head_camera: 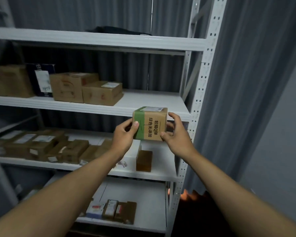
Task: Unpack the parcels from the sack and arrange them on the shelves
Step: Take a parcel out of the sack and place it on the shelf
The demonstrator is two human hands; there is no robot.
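1. Nearest: two bare forearms reaching up and forward from the bottom corners toward a white metal rack.
2. Between the hands, held in mid-air: a small cardboard parcel (150,124) with a green band and a white label on top, level with the front lip of the second shelf (154,101), not yet resting on it.
3. Left hand (125,136) gripping the parcel's left side, thumb on the green band, fingers curled behind; right hand (177,134) gripping the right side, thumb at the lower corner. Two-handed hold probably for keeping the parcel level, label up, while lining it up with the bare right end of that shelf.
4. Lower down: third shelf (161,174) with a row of flat parcels and one small brown box (143,160); bottom shelf with a few small packets.
5. Farther back on the second shelf: brown cartons (85,88) packed along the left.
6. Farthest: top shelf bearing something dark, possibly folded cloth; too dim to tell. Grey curtain behind.
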